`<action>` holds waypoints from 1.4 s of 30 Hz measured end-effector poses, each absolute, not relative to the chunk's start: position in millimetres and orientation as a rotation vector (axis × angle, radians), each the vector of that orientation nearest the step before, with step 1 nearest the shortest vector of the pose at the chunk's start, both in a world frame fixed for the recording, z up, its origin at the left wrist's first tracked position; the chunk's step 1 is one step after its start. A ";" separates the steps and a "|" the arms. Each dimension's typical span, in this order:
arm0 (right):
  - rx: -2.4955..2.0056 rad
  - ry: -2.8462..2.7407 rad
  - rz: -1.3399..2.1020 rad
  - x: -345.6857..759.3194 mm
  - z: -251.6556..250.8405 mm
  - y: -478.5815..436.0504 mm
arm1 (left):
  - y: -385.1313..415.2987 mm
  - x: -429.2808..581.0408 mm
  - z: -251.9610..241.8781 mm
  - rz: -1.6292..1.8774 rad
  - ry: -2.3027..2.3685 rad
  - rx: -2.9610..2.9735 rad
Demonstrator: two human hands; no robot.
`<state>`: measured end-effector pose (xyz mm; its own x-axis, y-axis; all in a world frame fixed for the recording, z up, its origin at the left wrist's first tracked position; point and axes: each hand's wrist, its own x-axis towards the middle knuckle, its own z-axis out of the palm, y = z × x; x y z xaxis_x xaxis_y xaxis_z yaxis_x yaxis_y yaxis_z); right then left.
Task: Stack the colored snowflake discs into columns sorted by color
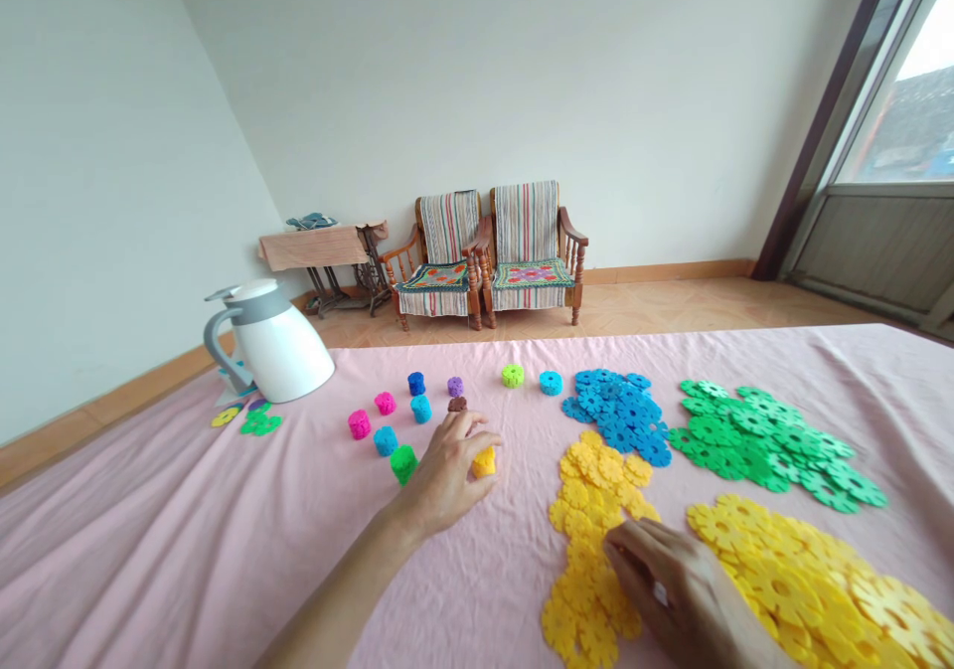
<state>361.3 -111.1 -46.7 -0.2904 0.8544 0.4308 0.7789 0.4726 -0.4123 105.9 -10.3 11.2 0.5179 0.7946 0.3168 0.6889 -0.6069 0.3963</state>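
Currently, the yellow stack [484, 463] sits on the pink cloth [454, 599], in the gap between the left hand's thumb and forefinger, partly hidden by them. Left hand [445, 468]: thumb apart, fingers loosely spread and bent; whether it pinches the stack, cannot tell. Left hand clearly nearer; stack lies toward its thumb side. Stack is squat, so no marked long axis.

Right hand [675, 575]: fingers bunched, at the right edge of the narrow yellow pile [577, 599]; cannot tell if a piece is pinched. That pile runs lengthwise away from the person, to the right of the stack.

Close obstacles: brown stack [457, 405] just past the left fingers, partly covered; green stack [403, 463] beside the left wrist. Farther out: purple stack [455, 386], lime stack [512, 376], loose blue pieces [618, 406], loose green pieces [760, 440], wide yellow heap [805, 580] right of the right hand. White jug [287, 351] well apart, far left.
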 end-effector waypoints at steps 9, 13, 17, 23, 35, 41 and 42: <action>-1.358 -2.156 0.139 362.6 -46.6 -111.0 | -11.4 108.1 7.7 0.607 1.233 2.631; -1.344 -2.146 0.135 361.7 -43.6 -111.4 | -10.3 107.9 7.8 0.607 1.227 2.631; -1.323 -2.129 0.128 362.0 -44.2 -111.5 | -9.5 107.3 7.2 0.610 1.229 2.623; -1.305 -2.131 0.112 361.7 -43.8 -111.2 | -7.9 106.8 5.8 0.612 1.217 2.616; -1.331 -2.093 0.073 371.6 -48.0 -110.0 | -39.6 133.3 13.4 0.503 1.006 2.483; -1.333 -2.085 0.081 370.8 -48.5 -109.9 | -53.4 157.0 -2.2 0.445 1.003 2.445; -1.330 -2.087 0.086 370.4 -48.5 -110.3 | -53.0 159.2 -4.0 0.445 1.029 2.437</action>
<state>370.4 -110.3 -48.5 -0.2710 0.8303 0.4869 0.7874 0.4822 -0.3840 159.2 -53.0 -4.0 0.6690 0.7342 0.1156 0.5873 -0.6176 0.5232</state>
